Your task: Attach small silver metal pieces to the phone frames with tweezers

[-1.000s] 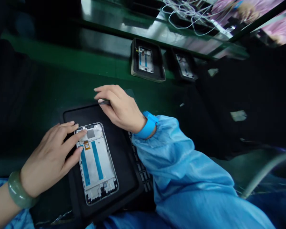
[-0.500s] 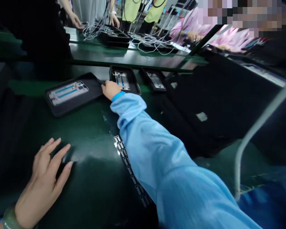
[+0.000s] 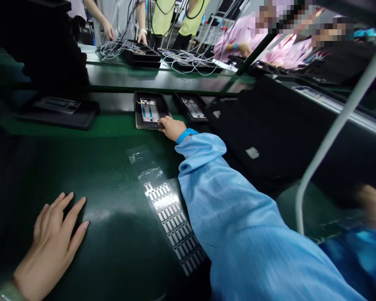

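The right grip [image 3: 172,128] is narrowly curled at the near corner of the black tray [image 3: 135,113]; whether it holds anything is hidden. The phone frame [image 3: 149,110] lies just left of it in the tray, long axis pointing away. The left grip [image 3: 52,246] rests wide open on the bench [image 3: 81,167], much farther off.

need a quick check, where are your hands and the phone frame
Right hand at tray edge, by phone frame. Left hand flat on bench. Label strip beside right sleeve.
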`<state>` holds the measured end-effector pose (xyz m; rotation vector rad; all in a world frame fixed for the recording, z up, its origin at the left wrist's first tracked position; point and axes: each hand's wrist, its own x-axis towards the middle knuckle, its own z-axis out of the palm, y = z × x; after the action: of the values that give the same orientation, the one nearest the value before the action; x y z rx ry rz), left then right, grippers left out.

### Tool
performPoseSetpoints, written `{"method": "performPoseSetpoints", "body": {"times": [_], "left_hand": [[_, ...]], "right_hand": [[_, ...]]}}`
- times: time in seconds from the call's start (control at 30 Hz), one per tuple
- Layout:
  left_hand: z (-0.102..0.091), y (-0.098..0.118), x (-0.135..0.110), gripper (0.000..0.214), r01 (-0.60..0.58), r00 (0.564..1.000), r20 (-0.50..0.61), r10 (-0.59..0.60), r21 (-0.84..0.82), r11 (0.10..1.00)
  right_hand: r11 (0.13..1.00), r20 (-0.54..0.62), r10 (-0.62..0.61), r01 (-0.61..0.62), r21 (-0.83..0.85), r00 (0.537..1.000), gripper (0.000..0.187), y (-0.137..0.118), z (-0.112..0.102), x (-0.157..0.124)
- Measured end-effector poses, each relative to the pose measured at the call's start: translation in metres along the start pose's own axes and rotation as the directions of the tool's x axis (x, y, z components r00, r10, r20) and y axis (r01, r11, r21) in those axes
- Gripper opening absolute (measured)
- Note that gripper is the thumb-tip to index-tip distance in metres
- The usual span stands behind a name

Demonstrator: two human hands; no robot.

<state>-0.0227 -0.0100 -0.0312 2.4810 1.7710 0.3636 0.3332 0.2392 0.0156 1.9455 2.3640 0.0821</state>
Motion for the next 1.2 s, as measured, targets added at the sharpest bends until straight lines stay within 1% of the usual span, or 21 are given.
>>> {"method": "performPoseSetpoints", "body": {"times": [0.07,0.17,0.23,0.27,0.4,0.5,0.6,0.67,0.7,0.73,0.77,0.8,0.83,0.87,0.9,0.93,0.97,1.03,1.1,1.13,1.2], "left_hand": [[-0.001,-0.004,0.001,0.050,-0.005,1.000,0.021,0.005,-0.009,1.000],[-0.002,-0.010,0.003,0.047,-0.019,0.999,0.034,0.020,-0.031,0.999],[-0.003,-0.013,0.005,0.047,-0.015,1.000,0.026,0.017,-0.054,0.998],[-0.003,-0.014,0.005,0.048,-0.011,1.000,0.016,0.012,-0.069,0.998],[-0.011,-0.011,0.009,0.051,0.033,0.999,-0.034,-0.039,-0.167,0.985],[-0.022,-0.006,0.012,0.051,0.094,0.991,-0.077,-0.114,-0.230,0.969],[-0.029,-0.005,0.015,0.049,0.104,0.975,-0.168,-0.145,-0.232,0.967],[-0.030,-0.006,0.017,0.047,0.118,0.967,-0.191,-0.166,-0.238,0.964],[-0.029,-0.006,0.018,0.046,0.131,0.963,-0.197,-0.182,-0.244,0.961],[-0.030,-0.006,0.018,0.045,0.141,0.960,-0.201,-0.193,-0.247,0.959],[-0.030,-0.005,0.019,0.045,0.138,0.958,-0.214,-0.192,-0.241,0.961],[-0.031,-0.003,0.020,0.045,0.124,0.957,-0.232,-0.176,-0.224,0.967],[-0.033,0.000,0.022,0.045,0.090,0.957,-0.255,-0.140,-0.200,0.976],[-0.035,0.004,0.023,0.045,0.037,0.962,-0.261,-0.081,-0.170,0.985],[-0.037,0.010,0.025,0.045,-0.032,0.969,-0.246,-0.004,-0.143,0.989],[-0.039,0.018,0.027,0.044,-0.112,0.972,-0.219,0.082,-0.128,0.985],[-0.040,0.027,0.029,0.042,-0.201,0.970,-0.163,0.180,-0.124,0.972],[-0.038,0.050,0.033,0.040,-0.363,0.932,-0.060,0.359,-0.130,0.922],[-0.031,0.075,0.038,0.044,-0.471,0.880,0.014,0.474,-0.091,0.878],[-0.027,0.087,0.040,0.048,-0.512,0.857,0.032,0.514,-0.071,0.856],[-0.016,0.108,0.045,0.052,-0.542,0.837,0.063,0.543,-0.034,0.840]], "right_hand": [[0.999,-0.035,-0.054,0.053,-0.009,0.998,0.030,-0.009,-0.005,-0.003],[0.988,-0.073,-0.152,0.152,-0.013,0.986,0.031,-0.034,-0.026,-0.011],[0.969,-0.090,-0.247,0.248,-0.008,0.965,0.029,-0.051,-0.042,-0.026],[0.946,-0.104,-0.324,0.325,-0.006,0.940,0.028,-0.060,-0.048,-0.037],[0.813,-0.066,-0.576,0.580,0.060,0.815,0.024,-0.093,-0.056,-0.101],[0.645,0.017,-0.758,0.746,0.162,0.652,0.021,-0.114,-0.045,-0.158],[0.489,0.030,-0.865,0.825,0.284,0.502,0.017,-0.125,-0.033,-0.205],[0.377,-0.044,-0.898,0.817,0.436,0.438,0.015,-0.123,-0.030,-0.221],[0.321,-0.115,-0.889,0.782,0.535,0.443,0.016,-0.118,-0.030,-0.223],[0.274,-0.198,-0.846,0.721,0.637,0.496,0.019,-0.112,-0.030,-0.221],[0.233,-0.270,-0.761,0.637,0.735,0.590,0.023,-0.103,-0.029,-0.216],[0.207,-0.306,-0.625,0.530,0.822,0.719,0.028,-0.094,-0.027,-0.208],[0.195,-0.285,-0.431,0.397,0.897,0.856,0.036,-0.085,-0.023,-0.199],[0.147,-0.212,-0.230,0.250,0.957,0.950,0.042,-0.076,-0.018,-0.190],[0.067,-0.099,-0.043,0.102,0.993,0.994,0.047,-0.069,-0.012,-0.182],[-0.038,0.012,0.103,-0.008,0.999,0.995,0.048,-0.064,-0.005,-0.175],[-0.138,0.106,0.183,-0.081,0.987,0.977,0.046,-0.060,0.002,-0.170],[-0.269,0.225,0.224,-0.161,0.949,0.948,0.040,-0.059,0.015,-0.166],[-0.289,0.255,0.192,-0.194,0.937,0.948,0.037,-0.064,0.022,-0.166],[-0.269,0.252,0.178,-0.199,0.942,0.951,0.037,-0.067,0.024,-0.167],[-0.198,0.229,0.166,-0.195,0.961,0.959,0.037,-0.073,0.026,-0.169]]}}
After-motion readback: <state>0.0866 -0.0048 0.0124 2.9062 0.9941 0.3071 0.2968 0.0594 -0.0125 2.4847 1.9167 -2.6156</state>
